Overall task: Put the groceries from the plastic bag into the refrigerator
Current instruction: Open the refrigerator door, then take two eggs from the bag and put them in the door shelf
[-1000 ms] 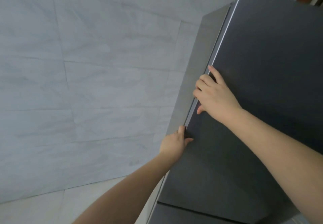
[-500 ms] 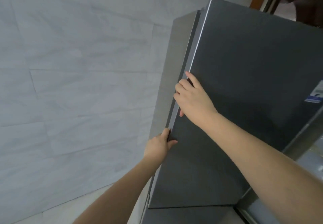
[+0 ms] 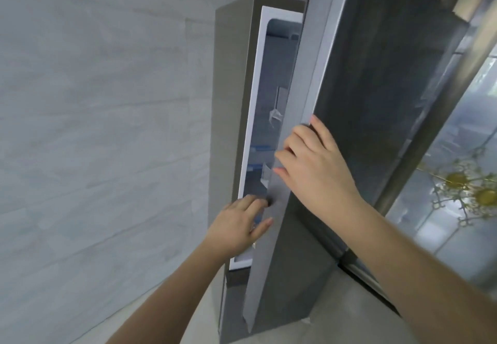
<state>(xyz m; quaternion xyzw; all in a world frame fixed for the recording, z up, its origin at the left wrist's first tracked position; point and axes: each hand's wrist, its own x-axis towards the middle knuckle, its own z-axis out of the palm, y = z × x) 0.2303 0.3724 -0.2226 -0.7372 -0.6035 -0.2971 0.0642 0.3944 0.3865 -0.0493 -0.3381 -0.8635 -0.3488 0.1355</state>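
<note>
A tall dark grey refrigerator point(image 3: 231, 96) stands against the tiled wall. Its upper door point(image 3: 376, 101) is partly swung out, and a narrow strip of the white interior point(image 3: 271, 80) with shelves shows through the gap. My right hand point(image 3: 317, 169) is curled over the door's left edge at mid height. My left hand point(image 3: 239, 225) sits lower, fingers hooked behind the same edge. No plastic bag or groceries are in view.
A grey marble-tiled wall point(image 3: 102, 128) fills the left side, close beside the refrigerator. A glass panel with a gold ornament point(image 3: 462, 190) sits behind the open door on the right. Pale floor tiles point(image 3: 166, 327) show at the bottom.
The refrigerator door has swung from shut to partly ajar, exposing the white interior. Both hands moved outward with the door edge, and my view shifted to the right.
</note>
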